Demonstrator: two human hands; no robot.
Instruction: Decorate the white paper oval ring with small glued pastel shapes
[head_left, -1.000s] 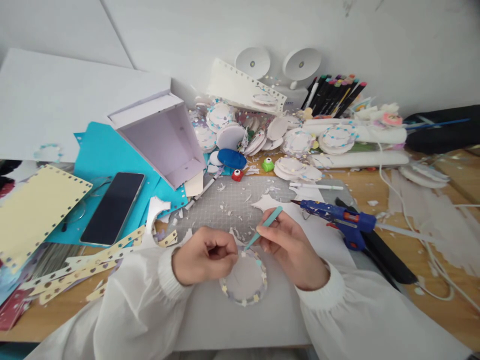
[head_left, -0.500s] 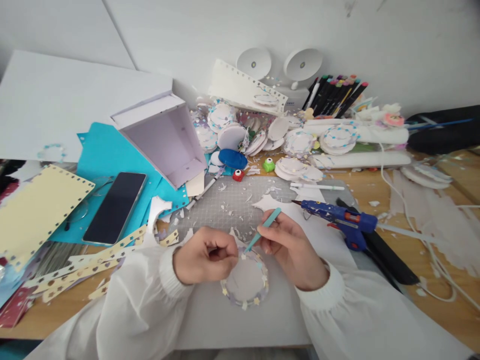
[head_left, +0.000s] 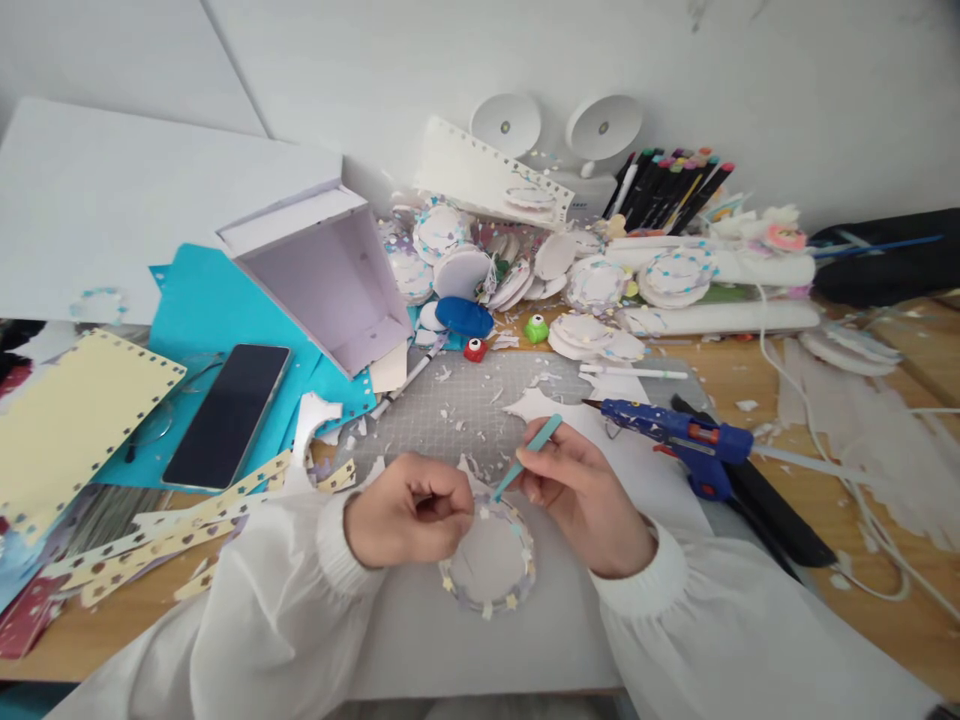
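A round ring decorated with small pastel stars (head_left: pixel 511 602) lies in front of me on a pale sheet. My right hand (head_left: pixel 581 490) grips teal tweezers (head_left: pixel 536 448), whose tip points down at the ring's top edge, by a small pale star. Whether the tip touches or pinches anything is too small to tell. My left hand (head_left: pixel 412 510) is closed in a pinch over the ring's upper left side. Its fingertips cover that stretch of the rim, and what they hold is hidden.
At right lies a blue glue gun (head_left: pixel 675 430) with its cord. A phone (head_left: pixel 229 415) and an open lilac box (head_left: pixel 322 280) are at left. Decorated paper discs (head_left: pixel 596 285) pile up behind, beside marker pens (head_left: pixel 671 190). Scraps litter the grey cutting mat (head_left: pixel 487 390).
The tweezers' tip has shifted very slightly at the ring's top edge. Both hands otherwise keep their places, and the whole view has drifted a little.
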